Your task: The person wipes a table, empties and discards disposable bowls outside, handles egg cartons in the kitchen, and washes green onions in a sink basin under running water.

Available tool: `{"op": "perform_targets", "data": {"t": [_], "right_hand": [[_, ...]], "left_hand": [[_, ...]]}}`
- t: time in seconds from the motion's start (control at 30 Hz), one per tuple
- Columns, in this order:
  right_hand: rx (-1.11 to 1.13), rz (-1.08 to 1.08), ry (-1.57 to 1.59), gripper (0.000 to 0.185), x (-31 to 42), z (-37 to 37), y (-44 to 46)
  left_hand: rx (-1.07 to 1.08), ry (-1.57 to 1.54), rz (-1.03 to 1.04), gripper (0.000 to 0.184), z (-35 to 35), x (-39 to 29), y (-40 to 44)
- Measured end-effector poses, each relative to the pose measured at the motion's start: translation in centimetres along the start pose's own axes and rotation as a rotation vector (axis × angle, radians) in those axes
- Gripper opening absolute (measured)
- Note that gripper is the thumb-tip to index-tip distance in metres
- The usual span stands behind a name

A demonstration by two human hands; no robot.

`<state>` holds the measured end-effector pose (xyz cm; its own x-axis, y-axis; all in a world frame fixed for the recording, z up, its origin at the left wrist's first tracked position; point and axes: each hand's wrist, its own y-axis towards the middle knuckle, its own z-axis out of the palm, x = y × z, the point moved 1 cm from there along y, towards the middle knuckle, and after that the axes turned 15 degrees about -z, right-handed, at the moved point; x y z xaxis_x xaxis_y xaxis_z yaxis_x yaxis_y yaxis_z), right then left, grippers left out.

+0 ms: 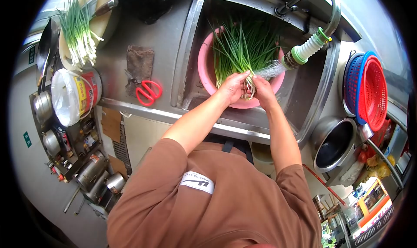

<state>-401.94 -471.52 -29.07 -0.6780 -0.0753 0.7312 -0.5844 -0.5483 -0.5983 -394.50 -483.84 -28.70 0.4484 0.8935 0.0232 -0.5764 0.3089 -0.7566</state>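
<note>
Over the pink basin [204, 65] in the sink, my left hand [233, 87] is closed around the white root ends of a bunch of green onions [243, 48]. My right hand [264, 91] pinches the same ends from the other side, its thumb near the left one. Water sprays from the flexible faucet nozzle [306, 48] onto the stalks beside my fingers. Long green leaves point away from me and fill much of the basin. Some fingertips are hidden behind the stalks.
Red-handled scissors [149, 93] and a brown cloth [140, 61] lie on the counter left of the sink. Farther left are more green onions [79, 37] on a board with a knife [104, 8], and a white bucket [65, 96]. Colanders [375, 91] and a pot [334, 144] stand right.
</note>
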Motion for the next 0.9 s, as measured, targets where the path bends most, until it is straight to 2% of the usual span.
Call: {"op": "perform_targets", "data": {"t": [0.07,0.13,0.23,0.37,0.43,0.47,0.53,0.67,0.73,0.87,0.9], "right_hand": [[-0.079,0.004,-0.187,0.029,-0.3,0.3,-0.1],[-0.107,-0.001,-0.221,0.034,-0.5,0.4,-0.2],[-0.099,0.077,-0.415,0.041,-0.9,0.5,-0.1],[-0.05,0.122,-0.559,0.044,-0.9,0.3,0.5],[-0.062,-0.3,-1.031,0.039,-0.7,0.5,0.4],[-0.061,-0.299,-1.032,0.039,-0.5,1.1,0.1],[-0.313,-0.8,-1.293,0.031,0.5,2.1,-0.7],[-0.258,-0.854,-1.264,0.024,1.2,2.8,0.6],[-0.147,-0.669,-1.178,0.022,1.0,2.6,1.6],[-0.14,-0.629,-1.107,0.018,1.2,3.0,1.1],[-0.16,-0.554,-0.98,0.016,1.3,3.2,0.7]], "left_hand": [[-0.107,0.034,0.16,0.023,0.8,0.7,-0.1],[-0.111,-0.029,0.172,0.019,-0.6,0.8,1.6],[0.009,-0.085,0.144,0.021,-1.6,0.6,1.9],[-0.011,-0.079,0.15,0.019,-1.5,0.7,1.2],[-0.085,-0.102,0.217,0.017,-1.3,0.7,1.0],[-0.084,-0.104,0.217,0.017,-1.4,0.8,1.2],[-0.049,-0.105,0.243,0.017,-1.9,0.8,1.5],[-0.073,-0.097,0.239,0.02,-1.8,0.8,1.0],[-0.057,-0.086,0.232,0.02,-1.6,0.7,0.6],[-0.016,-0.107,0.218,0.02,-1.3,0.5,-0.1],[-0.049,-0.122,0.212,0.02,-1.4,0.5,0.0]]}}
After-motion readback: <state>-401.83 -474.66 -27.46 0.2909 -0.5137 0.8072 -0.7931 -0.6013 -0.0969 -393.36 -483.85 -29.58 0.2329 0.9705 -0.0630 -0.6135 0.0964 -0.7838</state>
